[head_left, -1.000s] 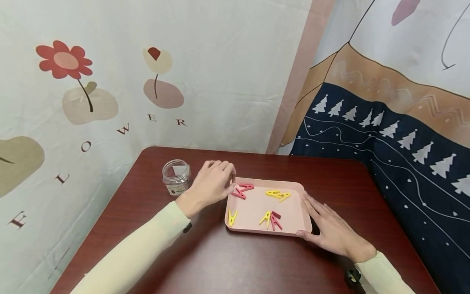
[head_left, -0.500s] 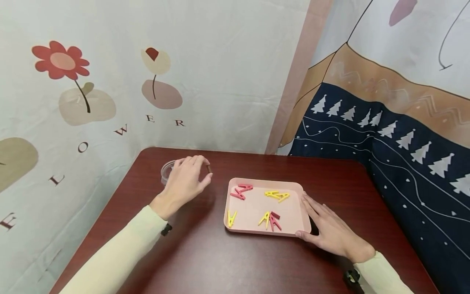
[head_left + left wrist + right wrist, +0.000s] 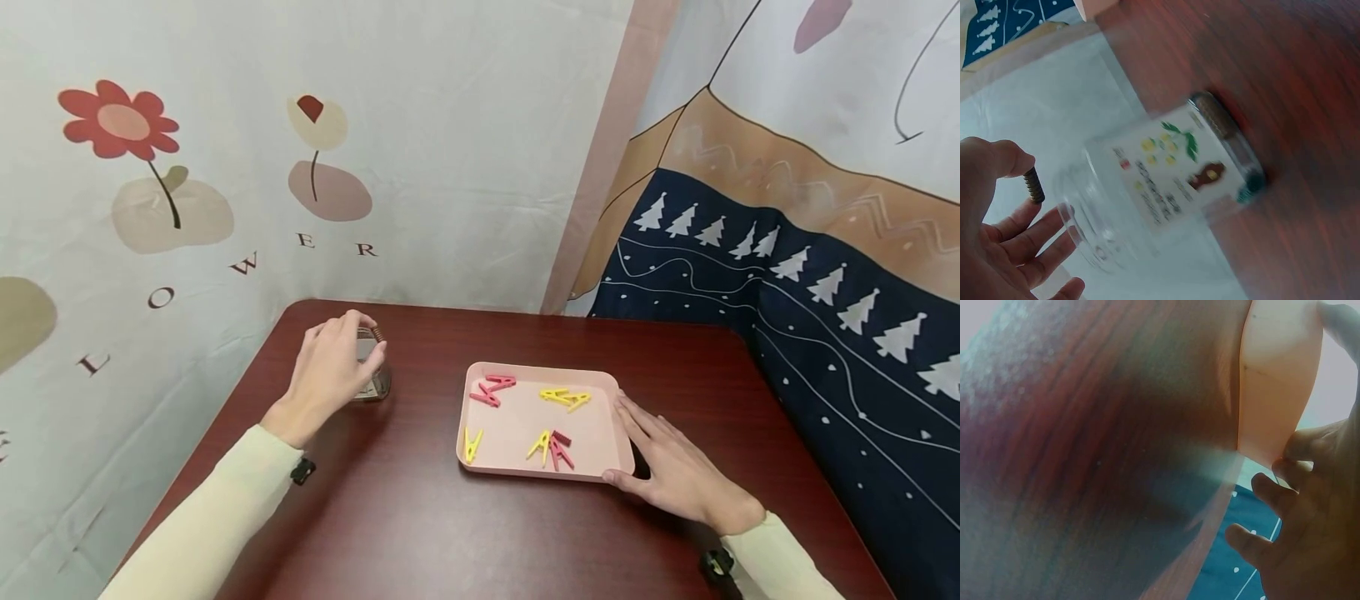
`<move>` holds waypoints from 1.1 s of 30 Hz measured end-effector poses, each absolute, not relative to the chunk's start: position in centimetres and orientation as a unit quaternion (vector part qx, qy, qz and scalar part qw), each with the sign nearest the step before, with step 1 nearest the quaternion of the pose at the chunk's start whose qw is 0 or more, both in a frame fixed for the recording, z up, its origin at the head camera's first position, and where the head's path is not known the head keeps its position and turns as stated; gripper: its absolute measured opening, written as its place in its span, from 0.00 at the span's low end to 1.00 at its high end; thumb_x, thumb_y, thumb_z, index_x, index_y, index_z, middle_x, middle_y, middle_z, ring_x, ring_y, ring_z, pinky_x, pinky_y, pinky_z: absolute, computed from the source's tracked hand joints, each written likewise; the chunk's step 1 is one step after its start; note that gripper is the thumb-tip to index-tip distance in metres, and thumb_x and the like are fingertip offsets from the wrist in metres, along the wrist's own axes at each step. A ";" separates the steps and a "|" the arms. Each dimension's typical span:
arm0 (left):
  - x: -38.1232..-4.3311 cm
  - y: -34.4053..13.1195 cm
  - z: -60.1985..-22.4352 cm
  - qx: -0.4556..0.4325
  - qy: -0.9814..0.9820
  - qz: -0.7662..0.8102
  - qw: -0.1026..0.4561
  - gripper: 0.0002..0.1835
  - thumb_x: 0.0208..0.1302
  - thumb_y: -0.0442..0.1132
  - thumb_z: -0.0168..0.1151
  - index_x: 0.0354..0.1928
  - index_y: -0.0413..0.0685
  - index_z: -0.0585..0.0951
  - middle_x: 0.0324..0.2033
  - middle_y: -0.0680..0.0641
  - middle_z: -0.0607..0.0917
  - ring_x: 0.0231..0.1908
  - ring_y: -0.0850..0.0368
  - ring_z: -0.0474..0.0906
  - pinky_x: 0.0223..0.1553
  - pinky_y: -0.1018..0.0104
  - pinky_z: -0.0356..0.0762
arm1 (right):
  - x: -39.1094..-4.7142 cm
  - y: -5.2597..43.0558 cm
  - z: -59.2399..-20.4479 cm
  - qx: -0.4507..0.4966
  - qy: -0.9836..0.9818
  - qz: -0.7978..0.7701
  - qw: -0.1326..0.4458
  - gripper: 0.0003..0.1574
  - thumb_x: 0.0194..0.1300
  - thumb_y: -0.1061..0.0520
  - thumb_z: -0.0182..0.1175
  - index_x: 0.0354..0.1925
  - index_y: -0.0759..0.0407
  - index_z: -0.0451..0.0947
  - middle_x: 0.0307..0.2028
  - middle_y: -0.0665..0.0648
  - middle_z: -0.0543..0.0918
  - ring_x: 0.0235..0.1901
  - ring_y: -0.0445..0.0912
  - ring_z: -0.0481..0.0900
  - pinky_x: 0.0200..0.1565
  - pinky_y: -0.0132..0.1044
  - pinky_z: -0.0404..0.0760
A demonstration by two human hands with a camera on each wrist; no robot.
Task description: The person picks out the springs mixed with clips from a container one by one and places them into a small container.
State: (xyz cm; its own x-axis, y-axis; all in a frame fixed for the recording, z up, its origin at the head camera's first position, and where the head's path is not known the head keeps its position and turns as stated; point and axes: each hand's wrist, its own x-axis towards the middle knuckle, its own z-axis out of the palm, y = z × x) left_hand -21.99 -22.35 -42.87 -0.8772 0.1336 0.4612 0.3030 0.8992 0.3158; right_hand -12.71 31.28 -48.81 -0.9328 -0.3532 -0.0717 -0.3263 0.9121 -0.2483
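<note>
My left hand (image 3: 322, 375) pinches a short brown ribbed rod (image 3: 1034, 185) between thumb and index finger, with the other fingers spread. It is over the mouth of a clear plastic jar (image 3: 1100, 240), which it partly hides in the head view. A brown ribbed piece (image 3: 1215, 117) and something dark green (image 3: 1250, 187) show at the jar's base. My right hand (image 3: 682, 475) rests along the right side of a pink tray (image 3: 510, 425), thumb at the near corner. The tray bears pink clothespins (image 3: 486, 400), yellow clothespins (image 3: 555, 394) and a dark red ribbed piece (image 3: 561, 437).
The dark red wooden table (image 3: 420, 533) ends at a pale flower-print curtain (image 3: 450, 208) behind. A navy cloth with white trees (image 3: 810, 350) hangs along the right side. The jar stands near the table's back left corner.
My left hand has moved left from the tray's far left corner to the jar, carrying the ribbed rod. My right hand stays at the tray, and the clothespins lie as before.
</note>
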 end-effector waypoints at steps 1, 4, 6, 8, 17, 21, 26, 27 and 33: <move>-22.0 -22.7 -43.0 -0.113 -0.949 -0.193 0.220 0.17 0.77 0.41 0.73 0.59 0.40 0.83 0.48 0.35 0.93 0.50 0.32 0.90 0.70 0.27 0.77 | -12.7 31.3 -48.8 -0.175 0.976 -0.116 0.057 0.74 0.74 0.14 0.63 0.96 0.53 0.53 0.96 0.59 0.54 0.90 0.66 0.66 0.87 0.76 0.64; -21.9 -23.5 -43.2 -0.105 -0.950 -0.196 0.220 0.17 0.76 0.40 0.73 0.60 0.40 0.83 0.39 0.38 0.91 0.45 0.35 0.88 0.69 0.26 0.77 | -12.7 31.2 -48.7 -0.173 0.976 -0.116 0.059 0.74 0.74 0.14 0.63 0.96 0.53 0.53 0.96 0.59 0.54 0.90 0.66 0.66 0.87 0.76 0.64; -21.8 -23.9 -43.2 -0.101 -0.950 -0.198 0.220 0.17 0.76 0.40 0.73 0.60 0.39 0.84 0.34 0.41 0.88 0.41 0.37 0.86 0.68 0.26 0.77 | -12.7 31.2 -48.7 -0.174 0.976 -0.116 0.058 0.74 0.74 0.14 0.63 0.96 0.53 0.53 0.96 0.58 0.54 0.89 0.66 0.66 0.87 0.75 0.65; -21.7 -24.2 -43.3 -0.096 -0.951 -0.200 0.217 0.17 0.76 0.40 0.73 0.60 0.39 0.83 0.30 0.43 0.84 0.40 0.39 0.85 0.68 0.26 0.77 | -12.7 31.2 -48.7 -0.174 0.976 -0.117 0.057 0.74 0.74 0.14 0.63 0.96 0.52 0.53 0.96 0.58 0.54 0.89 0.66 0.67 0.87 0.75 0.65; -21.7 -24.7 -43.8 -0.092 -0.950 -0.200 0.221 0.17 0.76 0.41 0.72 0.60 0.40 0.83 0.32 0.42 0.84 0.42 0.37 0.85 0.67 0.26 0.77 | -12.8 31.2 -48.8 -0.173 0.976 -0.120 0.059 0.74 0.74 0.15 0.64 0.96 0.53 0.53 0.96 0.59 0.54 0.90 0.67 0.66 0.87 0.76 0.64; -21.7 -24.8 -43.8 -0.095 -0.949 -0.200 0.223 0.17 0.76 0.41 0.72 0.59 0.39 0.84 0.32 0.41 0.85 0.42 0.37 0.85 0.66 0.26 0.77 | -12.7 31.1 -48.8 -0.172 0.976 -0.121 0.058 0.74 0.74 0.15 0.64 0.96 0.53 0.53 0.96 0.59 0.54 0.89 0.67 0.66 0.87 0.76 0.65; -21.7 -24.9 -43.8 -0.097 -0.949 -0.200 0.223 0.17 0.75 0.41 0.72 0.59 0.39 0.84 0.34 0.39 0.86 0.43 0.36 0.85 0.65 0.25 0.77 | -12.6 31.1 -48.6 -0.178 0.975 -0.123 0.052 0.74 0.74 0.15 0.64 0.96 0.54 0.54 0.96 0.59 0.55 0.89 0.66 0.67 0.86 0.76 0.66; -21.8 -24.9 -43.8 -0.097 -0.949 -0.200 0.222 0.17 0.75 0.41 0.72 0.59 0.39 0.84 0.34 0.39 0.86 0.43 0.36 0.85 0.65 0.25 0.77 | -12.6 31.1 -48.6 -0.181 0.974 -0.123 0.050 0.74 0.74 0.15 0.64 0.95 0.54 0.54 0.96 0.60 0.55 0.89 0.66 0.67 0.86 0.76 0.66; -21.8 -24.9 -43.7 -0.108 -0.949 -0.193 0.226 0.25 0.76 0.45 0.76 0.65 0.39 0.83 0.46 0.33 0.92 0.48 0.32 0.88 0.65 0.24 0.78 | -12.7 31.2 -48.6 -0.182 0.974 -0.122 0.050 0.74 0.74 0.15 0.65 0.96 0.54 0.53 0.96 0.59 0.55 0.89 0.66 0.67 0.86 0.76 0.67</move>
State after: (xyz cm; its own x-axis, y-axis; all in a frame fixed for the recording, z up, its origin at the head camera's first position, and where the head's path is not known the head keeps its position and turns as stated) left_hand -21.78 -24.93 -43.73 -0.8747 0.1171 0.4703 0.2912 0.9027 0.3167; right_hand -12.65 31.16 -48.58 -0.9290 -0.3663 -0.0536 -0.3417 0.9042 -0.2563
